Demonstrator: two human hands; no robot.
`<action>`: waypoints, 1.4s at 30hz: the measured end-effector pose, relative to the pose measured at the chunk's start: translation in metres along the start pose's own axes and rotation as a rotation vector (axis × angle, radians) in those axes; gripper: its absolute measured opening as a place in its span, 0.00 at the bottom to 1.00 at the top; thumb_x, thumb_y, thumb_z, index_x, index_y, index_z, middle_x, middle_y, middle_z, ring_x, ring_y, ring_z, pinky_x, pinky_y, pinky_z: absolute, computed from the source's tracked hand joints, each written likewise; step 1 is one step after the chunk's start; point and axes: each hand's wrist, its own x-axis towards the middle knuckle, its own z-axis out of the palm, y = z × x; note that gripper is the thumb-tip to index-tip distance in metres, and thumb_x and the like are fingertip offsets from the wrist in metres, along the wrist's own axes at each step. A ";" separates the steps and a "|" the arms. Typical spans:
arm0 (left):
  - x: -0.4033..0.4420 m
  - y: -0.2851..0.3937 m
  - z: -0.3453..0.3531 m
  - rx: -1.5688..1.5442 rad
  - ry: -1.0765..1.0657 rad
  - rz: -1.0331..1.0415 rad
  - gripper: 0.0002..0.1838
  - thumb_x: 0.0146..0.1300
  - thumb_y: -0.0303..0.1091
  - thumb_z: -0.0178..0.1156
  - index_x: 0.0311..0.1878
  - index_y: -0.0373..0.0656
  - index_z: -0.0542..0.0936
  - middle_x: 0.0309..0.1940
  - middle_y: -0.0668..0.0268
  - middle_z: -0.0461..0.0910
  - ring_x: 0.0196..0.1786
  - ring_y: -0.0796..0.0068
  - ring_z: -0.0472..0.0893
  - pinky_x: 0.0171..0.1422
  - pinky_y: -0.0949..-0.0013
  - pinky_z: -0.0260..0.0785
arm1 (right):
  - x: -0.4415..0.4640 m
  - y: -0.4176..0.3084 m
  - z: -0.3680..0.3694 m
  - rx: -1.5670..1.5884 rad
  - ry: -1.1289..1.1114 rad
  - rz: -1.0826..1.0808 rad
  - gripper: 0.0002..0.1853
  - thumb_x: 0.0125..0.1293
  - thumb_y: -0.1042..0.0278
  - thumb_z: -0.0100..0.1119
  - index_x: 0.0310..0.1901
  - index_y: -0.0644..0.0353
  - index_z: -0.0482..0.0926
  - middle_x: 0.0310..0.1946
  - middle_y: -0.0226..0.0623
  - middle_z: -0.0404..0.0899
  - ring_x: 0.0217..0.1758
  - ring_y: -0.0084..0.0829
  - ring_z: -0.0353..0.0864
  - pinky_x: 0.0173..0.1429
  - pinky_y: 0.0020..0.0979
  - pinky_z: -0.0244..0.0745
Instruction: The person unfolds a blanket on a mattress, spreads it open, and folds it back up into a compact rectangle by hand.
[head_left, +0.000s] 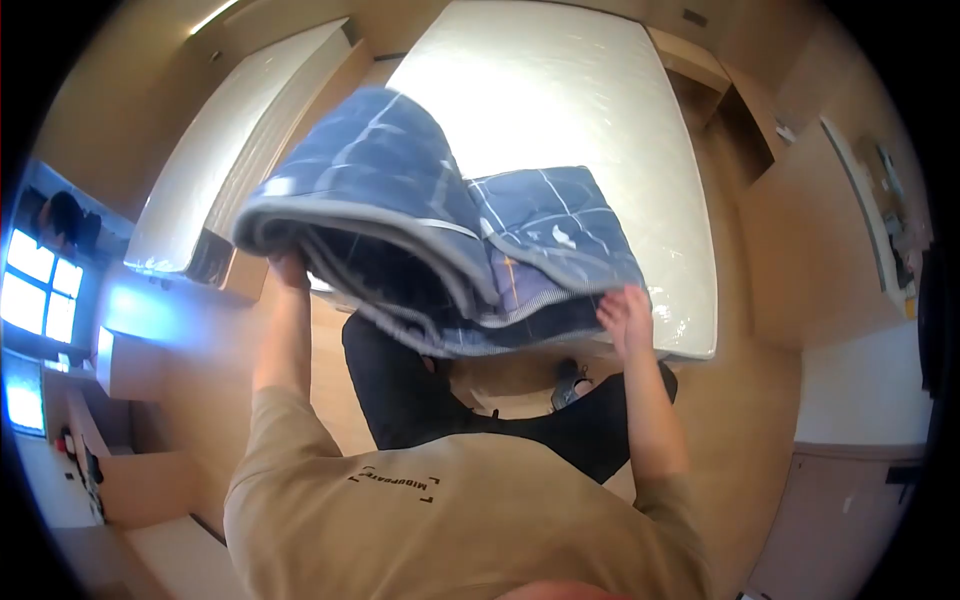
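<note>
A blue checked quilt (375,155), partly resting on the plastic-wrapped mattress (560,90), is apparently being rearranged. It is being propped up by the left hand (290,268), finger closure hidden; its edge is being met by the loosely curled right hand (627,318), hold uncertain. Two-handed support is seemingly being called for.

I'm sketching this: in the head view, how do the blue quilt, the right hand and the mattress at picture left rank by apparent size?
Largest to smallest:
1. Blue quilt
2. Mattress at picture left
3. Right hand, clearly smallest
</note>
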 end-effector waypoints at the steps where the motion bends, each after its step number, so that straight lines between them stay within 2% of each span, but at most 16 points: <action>1: -0.013 -0.024 -0.030 0.195 0.242 -0.271 0.30 0.58 0.34 0.67 0.64 0.42 0.70 0.52 0.59 0.77 0.51 0.65 0.79 0.54 0.63 0.75 | 0.004 0.018 -0.020 -0.320 0.061 -0.035 0.27 0.59 0.69 0.66 0.58 0.53 0.65 0.43 0.41 0.77 0.41 0.31 0.79 0.46 0.29 0.76; 6: -0.052 -0.017 -0.068 -0.151 0.264 -0.831 0.21 0.62 0.37 0.54 0.55 0.36 0.73 0.46 0.55 0.79 0.48 0.59 0.79 0.54 0.57 0.74 | -0.024 0.017 -0.015 -2.129 0.086 -0.520 0.48 0.42 0.72 0.72 0.69 0.45 0.61 0.38 0.45 0.74 0.48 0.44 0.75 0.57 0.43 0.70; 10: -0.059 0.022 -0.034 -0.333 0.237 -0.938 0.31 0.60 0.53 0.58 0.58 0.37 0.72 0.50 0.52 0.77 0.54 0.53 0.77 0.62 0.49 0.69 | 0.035 0.018 -0.047 -2.264 -0.174 -0.696 0.19 0.49 0.69 0.66 0.46 0.51 0.78 0.35 0.44 0.74 0.44 0.49 0.75 0.54 0.45 0.70; 13: -0.050 -0.047 -0.075 -0.110 0.315 -0.883 0.24 0.58 0.29 0.61 0.57 0.31 0.70 0.48 0.48 0.76 0.48 0.49 0.79 0.55 0.49 0.75 | 0.050 -0.040 -0.017 -2.341 -0.390 -0.372 0.07 0.61 0.66 0.55 0.39 0.55 0.79 0.39 0.45 0.78 0.46 0.46 0.79 0.52 0.46 0.73; 14: -0.054 -0.051 -0.073 -0.033 0.391 -0.858 0.23 0.56 0.25 0.60 0.56 0.29 0.70 0.47 0.47 0.76 0.47 0.49 0.80 0.54 0.50 0.76 | 0.080 -0.079 -0.027 -2.326 -0.235 -0.361 0.10 0.64 0.69 0.48 0.41 0.54 0.80 0.44 0.46 0.80 0.49 0.46 0.81 0.51 0.47 0.74; 15: -0.057 -0.055 -0.081 -0.091 0.337 -0.851 0.24 0.53 0.20 0.59 0.55 0.26 0.69 0.46 0.47 0.76 0.45 0.51 0.81 0.51 0.52 0.78 | 0.164 -0.130 -0.104 -2.124 -0.080 -1.017 0.12 0.67 0.66 0.46 0.41 0.55 0.82 0.41 0.46 0.82 0.44 0.43 0.83 0.47 0.46 0.76; 16: -0.059 -0.040 -0.067 -0.094 0.328 -0.824 0.24 0.54 0.20 0.60 0.56 0.26 0.70 0.48 0.47 0.76 0.48 0.51 0.80 0.54 0.52 0.76 | 0.171 -0.229 -0.045 -2.004 0.199 -0.500 0.14 0.68 0.63 0.46 0.39 0.59 0.83 0.33 0.47 0.83 0.38 0.42 0.83 0.42 0.43 0.78; 18: -0.057 -0.016 -0.049 -0.231 0.305 -0.814 0.24 0.54 0.19 0.61 0.56 0.28 0.70 0.50 0.47 0.76 0.52 0.52 0.78 0.59 0.52 0.73 | 0.174 -0.368 0.032 -1.527 0.509 -0.564 0.15 0.69 0.61 0.51 0.40 0.64 0.83 0.34 0.46 0.84 0.33 0.39 0.84 0.35 0.37 0.78; 22: -0.152 0.050 0.012 -0.474 0.397 -0.879 0.23 0.64 0.31 0.55 0.61 0.32 0.67 0.58 0.49 0.72 0.62 0.51 0.72 0.71 0.47 0.61 | 0.174 -0.378 0.078 -0.300 -0.070 -0.778 0.25 0.70 0.54 0.52 0.62 0.63 0.71 0.56 0.44 0.77 0.58 0.33 0.75 0.62 0.39 0.70; 25: -0.271 0.062 0.090 -0.386 0.351 -1.017 0.25 0.65 0.25 0.54 0.65 0.37 0.63 0.59 0.53 0.71 0.62 0.53 0.72 0.70 0.46 0.64 | 0.173 -0.261 0.045 -0.631 0.408 -0.741 0.41 0.65 0.44 0.58 0.70 0.64 0.57 0.71 0.42 0.58 0.71 0.38 0.60 0.72 0.39 0.56; 28: -0.353 0.052 0.148 -0.303 -0.455 -1.607 0.16 0.67 0.33 0.59 0.57 0.45 0.74 0.48 0.61 0.79 0.48 0.66 0.82 0.51 0.62 0.77 | 0.140 -0.103 0.000 -0.386 0.072 -0.063 0.38 0.63 0.25 0.46 0.55 0.56 0.72 0.40 0.36 0.78 0.44 0.39 0.77 0.50 0.46 0.74; 30: -0.368 0.095 0.192 -0.100 -1.013 -1.326 0.10 0.67 0.35 0.60 0.47 0.43 0.80 0.39 0.65 0.83 0.44 0.72 0.83 0.49 0.66 0.76 | 0.089 -0.014 0.025 -0.142 0.148 0.290 0.45 0.67 0.29 0.44 0.74 0.57 0.52 0.73 0.45 0.56 0.74 0.42 0.58 0.74 0.44 0.56; 32: -0.339 0.144 0.200 0.065 -1.442 -0.808 0.07 0.64 0.34 0.63 0.41 0.42 0.81 0.34 0.65 0.84 0.41 0.71 0.83 0.46 0.68 0.75 | 0.074 0.067 -0.017 -0.135 -0.190 0.101 0.37 0.69 0.40 0.51 0.70 0.60 0.58 0.68 0.42 0.63 0.70 0.37 0.64 0.70 0.42 0.62; 35: -0.281 0.165 0.191 0.458 -1.035 0.099 0.15 0.49 0.32 0.71 0.40 0.43 0.80 0.36 0.61 0.81 0.41 0.58 0.79 0.47 0.58 0.69 | 0.016 0.118 -0.027 -0.264 0.092 0.337 0.29 0.66 0.44 0.57 0.62 0.52 0.66 0.60 0.36 0.72 0.63 0.38 0.70 0.63 0.50 0.64; 39: -0.254 0.106 0.181 1.469 -0.913 -0.144 0.48 0.39 0.52 0.76 0.60 0.38 0.66 0.54 0.50 0.67 0.56 0.50 0.69 0.57 0.51 0.64 | -0.023 0.156 -0.024 -0.174 0.088 0.582 0.29 0.62 0.43 0.63 0.59 0.47 0.68 0.56 0.30 0.73 0.60 0.40 0.71 0.61 0.52 0.62; 42: -0.255 0.057 0.170 1.667 -1.018 -0.354 0.43 0.43 0.45 0.75 0.60 0.36 0.65 0.53 0.49 0.69 0.56 0.49 0.72 0.56 0.51 0.69 | -0.029 0.184 0.004 -0.364 0.072 0.618 0.31 0.60 0.47 0.67 0.61 0.48 0.68 0.57 0.30 0.72 0.60 0.39 0.71 0.62 0.52 0.62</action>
